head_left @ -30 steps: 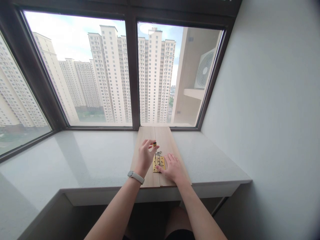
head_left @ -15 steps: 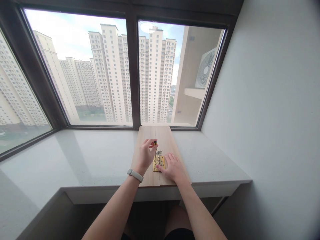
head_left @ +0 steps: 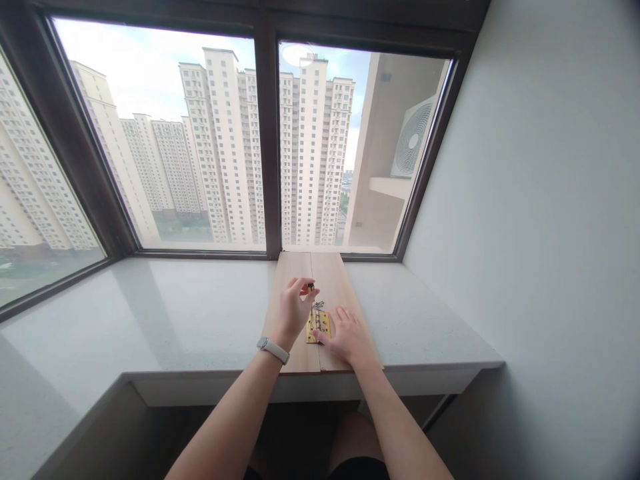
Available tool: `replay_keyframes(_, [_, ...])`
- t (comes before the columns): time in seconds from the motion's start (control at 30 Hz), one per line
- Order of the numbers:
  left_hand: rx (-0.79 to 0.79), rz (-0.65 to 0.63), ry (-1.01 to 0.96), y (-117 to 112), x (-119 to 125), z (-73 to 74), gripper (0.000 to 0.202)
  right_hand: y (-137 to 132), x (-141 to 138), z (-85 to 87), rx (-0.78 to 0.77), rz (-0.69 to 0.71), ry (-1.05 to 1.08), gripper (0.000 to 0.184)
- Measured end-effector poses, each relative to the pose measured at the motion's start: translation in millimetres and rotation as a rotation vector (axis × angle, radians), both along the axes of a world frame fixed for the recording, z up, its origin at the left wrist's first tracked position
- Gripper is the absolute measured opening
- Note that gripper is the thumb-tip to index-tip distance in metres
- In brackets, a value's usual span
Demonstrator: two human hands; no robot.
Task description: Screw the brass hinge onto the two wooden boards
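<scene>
Two light wooden boards (head_left: 295, 270) lie side by side on the white windowsill counter (head_left: 200, 313). A brass hinge (head_left: 319, 326) lies flat across their seam. My left hand (head_left: 293, 312), a watch on its wrist, is closed around a small screwdriver (head_left: 311, 289) with a yellow and black handle, held upright over the hinge. My right hand (head_left: 347, 337) lies flat with spread fingers on the right board, its fingertips pressing on the hinge. A few loose screws (head_left: 318, 305) lie just beyond the hinge.
A large dark-framed window (head_left: 267, 133) stands behind the counter, with high-rise buildings outside. A white wall (head_left: 525, 200) closes off the right side. The counter's front edge (head_left: 310, 377) runs above my knees.
My left hand's fingers have shifted slightly around the screwdriver handle, as in turning it. My right hand stays pressed on the hinge.
</scene>
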State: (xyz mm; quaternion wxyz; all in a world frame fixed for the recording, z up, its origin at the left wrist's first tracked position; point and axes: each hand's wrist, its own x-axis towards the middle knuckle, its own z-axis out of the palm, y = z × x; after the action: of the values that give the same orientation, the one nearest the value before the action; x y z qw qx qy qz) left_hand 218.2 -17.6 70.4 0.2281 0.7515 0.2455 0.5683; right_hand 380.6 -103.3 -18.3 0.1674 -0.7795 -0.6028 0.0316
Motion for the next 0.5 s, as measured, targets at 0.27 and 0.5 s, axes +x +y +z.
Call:
replay_keyframes(0.27, [-0.021, 0.01, -0.038, 1, -2, -1.4, 0.019, -1, -2, 3.1, 0.006, -0.002, 0.017, 0.091])
replay_keyframes(0.5, [-0.058, 0.1, -0.13, -3, 2, -9.2, 0.02, -3, -4, 8.2, -0.007, -0.013, 0.018, 0.089])
